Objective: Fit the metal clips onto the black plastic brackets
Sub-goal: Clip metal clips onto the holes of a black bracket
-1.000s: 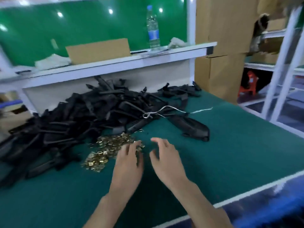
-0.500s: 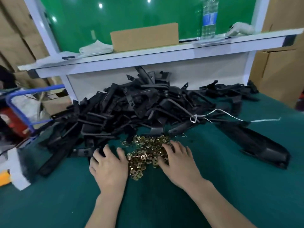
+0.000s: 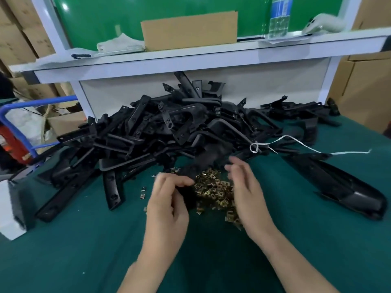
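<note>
A big heap of black plastic brackets (image 3: 169,127) lies on the green table top. In front of it is a pile of small brass-coloured metal clips (image 3: 213,191). My left hand (image 3: 167,206) is just left of the clips, its fingers curled round a blurred black bracket (image 3: 203,163) that slants up toward the heap. My right hand (image 3: 247,193) hovers over the right side of the clip pile with thumb and fingers bent toward each other. Motion blur hides whether it holds a clip.
A long glossy black part (image 3: 342,187) lies at the right, with a white string (image 3: 296,142) trailing from the heap. A few loose clips (image 3: 142,195) lie left of my hand. A white box (image 3: 8,208) sits at the left edge. A white shelf (image 3: 190,58) stands behind.
Both hands lay flat beside the clip pile half a second ago. My left hand now grips a black bracket pulled from the heap, and my right hand has lifted with its fingers bent.
</note>
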Demonstrator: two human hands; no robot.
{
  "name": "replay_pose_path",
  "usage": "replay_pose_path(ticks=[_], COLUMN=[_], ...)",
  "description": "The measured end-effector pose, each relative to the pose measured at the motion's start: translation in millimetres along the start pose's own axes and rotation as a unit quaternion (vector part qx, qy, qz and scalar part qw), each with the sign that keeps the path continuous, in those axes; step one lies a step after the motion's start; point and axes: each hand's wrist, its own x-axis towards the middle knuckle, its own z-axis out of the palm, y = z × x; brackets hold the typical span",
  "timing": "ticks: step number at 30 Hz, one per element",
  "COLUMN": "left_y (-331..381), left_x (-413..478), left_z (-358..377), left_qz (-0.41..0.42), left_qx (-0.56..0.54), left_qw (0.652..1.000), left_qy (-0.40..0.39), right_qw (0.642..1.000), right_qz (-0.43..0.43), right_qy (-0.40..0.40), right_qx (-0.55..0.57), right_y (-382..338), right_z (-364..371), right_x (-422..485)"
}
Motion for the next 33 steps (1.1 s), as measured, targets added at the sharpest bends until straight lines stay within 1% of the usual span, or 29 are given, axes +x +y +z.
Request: replay_pose_path(ticks=[1,3,4,5,6,8,9,10,11,12,13,15,16,17,18,19,21,23,25,29,31,33], left_y=[3,5,6,6,6,6,5,5,6,6,6,2,0,-2,-3,-4,-5,-5,-5,-6,-7,-9], left_x=[-2,-3,-2,0,3,7,8,9,10,10,9,7,5,4,2,1,0,0,0,4,7,9], left_z=[3,6,6,6,6,5,3,2,1,1,3,9,12,14,16,16,16,16,16,15,14,12], left_qz=[-0.029,-0.109,-0.153,-0.194,-0.237,-0.319,-0.344,-0.356,-0.354,-0.346,-0.335,-0.320,-0.316,-0.318,-0.326,-0.337,-0.356,-0.352,-0.337,-0.315,-0.310,-0.314], left_qx=[-0.028,-0.093,-0.143,-0.206,-0.281,-0.426,-0.470,-0.496,-0.509,-0.505,-0.477,-0.378,-0.327,-0.287,-0.264,-0.258,-0.272,-0.283,-0.285,-0.286,-0.314,-0.357], left_qw=[0.999,0.987,0.974,0.954,0.923,0.838,0.804,0.783,0.774,0.779,0.800,0.859,0.882,0.895,0.899,0.895,0.882,0.881,0.886,0.901,0.896,0.880], left_qy=[-0.025,-0.067,-0.086,-0.102,-0.112,-0.121,-0.120,-0.124,-0.131,-0.137,-0.141,-0.131,-0.124,-0.121,-0.127,-0.136,-0.145,-0.145,-0.141,-0.082,-0.042,-0.002], right_qw=[0.997,0.983,0.974,0.967,0.963,0.971,0.978,0.982,0.984,0.985,0.984,0.983,0.983,0.983,0.982,0.982,0.983,0.983,0.981,0.978,0.977,0.972], right_qz=[0.017,0.053,0.069,0.074,0.068,0.042,0.029,0.019,0.013,0.010,0.010,0.013,0.010,0.006,0.002,0.001,0.003,0.007,0.017,0.034,0.050,0.050], right_qy=[0.014,0.020,0.019,0.019,0.019,0.036,0.055,0.080,0.107,0.133,0.156,0.179,0.183,0.186,0.187,0.187,0.185,0.181,0.176,0.181,0.165,0.140], right_qx=[0.070,0.172,0.215,0.244,0.258,0.232,0.201,0.169,0.140,0.110,0.081,0.033,0.019,0.009,0.002,-0.002,0.002,0.037,0.079,0.099,0.126,0.182], right_y=[-2,-5,-6,-6,-7,-5,-5,-4,-3,0,2,5,5,5,4,3,2,1,-1,-7,-11,-14], right_z=[-2,-6,-10,-13,-16,-18,-18,-17,-17,-17,-18,-21,-23,-23,-23,-23,-23,-25,-28,-33,-33,-31], right_x=[2,5,7,8,9,10,10,10,10,11,11,10,10,10,10,11,12,13,15,18,17,15])
